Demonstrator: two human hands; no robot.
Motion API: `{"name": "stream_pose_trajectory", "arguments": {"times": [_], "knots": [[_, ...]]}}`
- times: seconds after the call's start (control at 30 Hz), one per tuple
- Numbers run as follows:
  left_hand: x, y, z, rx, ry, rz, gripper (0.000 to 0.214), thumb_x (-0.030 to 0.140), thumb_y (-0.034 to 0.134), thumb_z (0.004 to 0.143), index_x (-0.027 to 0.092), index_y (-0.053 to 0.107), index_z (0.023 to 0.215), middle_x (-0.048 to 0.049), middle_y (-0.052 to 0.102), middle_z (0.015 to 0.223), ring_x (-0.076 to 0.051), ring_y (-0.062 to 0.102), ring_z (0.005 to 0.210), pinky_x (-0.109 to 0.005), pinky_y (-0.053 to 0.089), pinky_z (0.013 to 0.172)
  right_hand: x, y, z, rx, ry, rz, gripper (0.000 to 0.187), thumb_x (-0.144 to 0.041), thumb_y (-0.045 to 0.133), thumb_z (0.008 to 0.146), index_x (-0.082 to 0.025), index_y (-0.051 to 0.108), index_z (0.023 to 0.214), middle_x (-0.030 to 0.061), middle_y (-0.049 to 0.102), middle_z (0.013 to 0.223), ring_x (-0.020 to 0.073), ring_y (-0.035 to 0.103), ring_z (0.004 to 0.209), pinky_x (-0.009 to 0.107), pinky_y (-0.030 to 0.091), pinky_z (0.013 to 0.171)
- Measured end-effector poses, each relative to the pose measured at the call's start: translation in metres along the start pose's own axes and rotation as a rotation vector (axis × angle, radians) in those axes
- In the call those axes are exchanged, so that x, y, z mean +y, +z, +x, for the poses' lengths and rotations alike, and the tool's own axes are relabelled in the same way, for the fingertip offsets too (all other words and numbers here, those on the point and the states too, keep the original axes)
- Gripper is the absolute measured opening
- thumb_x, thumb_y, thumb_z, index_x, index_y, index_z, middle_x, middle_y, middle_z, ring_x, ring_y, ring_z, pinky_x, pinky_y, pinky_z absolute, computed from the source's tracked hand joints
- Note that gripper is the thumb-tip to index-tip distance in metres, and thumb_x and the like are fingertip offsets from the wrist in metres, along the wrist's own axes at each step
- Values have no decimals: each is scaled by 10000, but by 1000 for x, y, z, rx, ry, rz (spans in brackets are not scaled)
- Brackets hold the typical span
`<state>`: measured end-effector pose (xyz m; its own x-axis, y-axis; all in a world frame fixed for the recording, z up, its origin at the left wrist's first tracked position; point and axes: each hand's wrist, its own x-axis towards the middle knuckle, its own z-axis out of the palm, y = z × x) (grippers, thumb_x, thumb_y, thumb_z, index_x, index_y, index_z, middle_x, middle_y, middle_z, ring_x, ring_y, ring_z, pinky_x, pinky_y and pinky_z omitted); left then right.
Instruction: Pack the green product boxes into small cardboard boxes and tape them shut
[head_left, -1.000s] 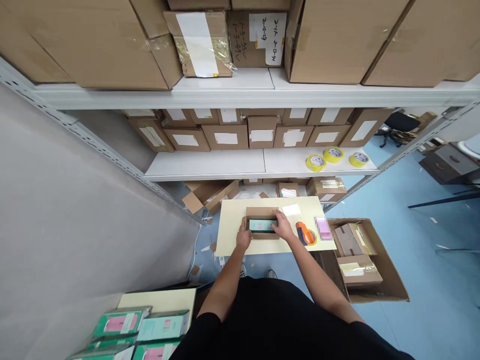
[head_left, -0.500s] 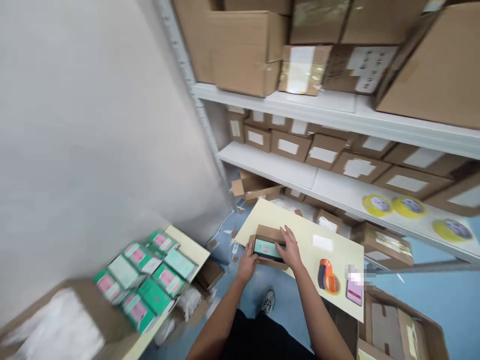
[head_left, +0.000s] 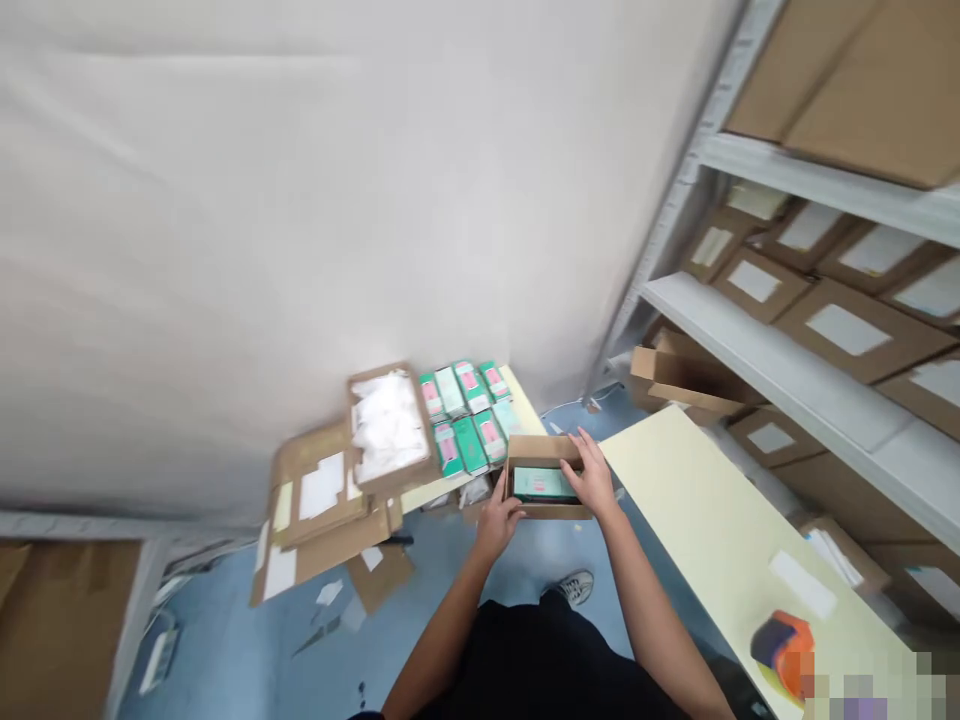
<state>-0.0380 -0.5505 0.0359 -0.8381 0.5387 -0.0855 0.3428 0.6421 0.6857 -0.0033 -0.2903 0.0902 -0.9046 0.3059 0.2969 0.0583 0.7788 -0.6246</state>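
I hold a small open cardboard box in the air between two tables, with a green packet lying inside it. My left hand grips its left end, fingers curled round the edge. My right hand grips the right end, fingers laid over the rim. Just beyond the box, a stack of green and pink packets lies on a low table.
A pale yellow table runs to my right with an orange tape dispenser and a white label. Metal shelving holds labelled cartons. A box of white bags and flattened cardboard lie left. Scraps litter the blue floor.
I have turned left, carrying the small box off the yellow table towards the low table with the green packets. Both hands have kept their hold on it.
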Motion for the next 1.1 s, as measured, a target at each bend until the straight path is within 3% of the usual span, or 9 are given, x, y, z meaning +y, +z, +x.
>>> {"name": "stream_pose_trajectory", "arguments": {"times": [0.2, 0.37, 0.53, 0.7, 0.8, 0.9, 1.0, 1.1], "knots": [[-83, -81, -70, 84, -195, 17, 136, 212, 686, 911, 261, 789, 984, -11, 245, 1753, -283, 670, 1254, -417, 540, 1063, -125, 110, 24, -185, -174, 60, 576, -335, 581, 974, -252, 523, 1540, 127, 437, 1649, 320, 420, 1520, 529, 390, 1238], [-141, -131, -120, 121, -247, 9, 115, 205, 676, 912, 242, 780, 943, -13, 228, 1759, -279, 668, 1240, -413, 537, 1044, -198, 194, 33, -261, -276, 88, 560, -345, 571, 979, -224, 538, 1525, 131, 428, 1652, 308, 419, 1518, 495, 397, 1234], [-177, -158, -157, 189, -317, -32, 127, 198, 658, 899, 240, 777, 913, -2, 244, 1753, -273, 702, 1168, -388, 546, 1016, -251, 268, 59, -398, -293, -8, 544, -330, 629, 946, -222, 590, 1478, 132, 461, 1628, 322, 461, 1481, 472, 420, 1209], [-194, -164, -171, 236, -363, -68, 140, 196, 653, 901, 246, 781, 926, 11, 233, 1757, -281, 688, 1210, -399, 546, 1026, -300, 328, 100, -598, -236, -288, 558, -345, 710, 916, -216, 607, 1449, 152, 498, 1593, 310, 591, 1339, 403, 503, 1090], [-197, -165, -171, 252, -394, -78, 152, 200, 669, 891, 259, 795, 953, 7, 275, 1743, -293, 682, 1224, -425, 544, 1046, -320, 353, 115, -701, -262, -469, 540, -285, 739, 891, -221, 623, 1415, 158, 604, 1471, 279, 648, 1241, 343, 526, 992], [-199, -166, -170, 265, -399, -86, 161, 213, 686, 882, 276, 806, 970, 9, 321, 1726, -296, 686, 1222, -424, 541, 1058, -329, 365, 123, -756, -287, -546, 359, -160, 656, 917, -170, 713, 1271, 180, 714, 1269, 258, 695, 1142, 313, 510, 944], [-201, -168, -169, 261, -386, -82, 166, 219, 690, 876, 273, 808, 980, 5, 323, 1726, -302, 682, 1233, -427, 541, 1060, -327, 362, 129, -731, -280, -552, 313, -105, 538, 958, -126, 751, 1187, 207, 744, 1190, 265, 710, 1104, 321, 496, 929], [-200, -169, -167, 263, -358, -76, 171, 200, 687, 868, 269, 806, 969, 7, 329, 1723, -303, 681, 1237, -429, 543, 1061, -323, 345, 132, -667, -268, -555, 346, -129, 476, 996, -125, 745, 1214, 219, 746, 1201, 276, 712, 1094, 333, 489, 927]]}}
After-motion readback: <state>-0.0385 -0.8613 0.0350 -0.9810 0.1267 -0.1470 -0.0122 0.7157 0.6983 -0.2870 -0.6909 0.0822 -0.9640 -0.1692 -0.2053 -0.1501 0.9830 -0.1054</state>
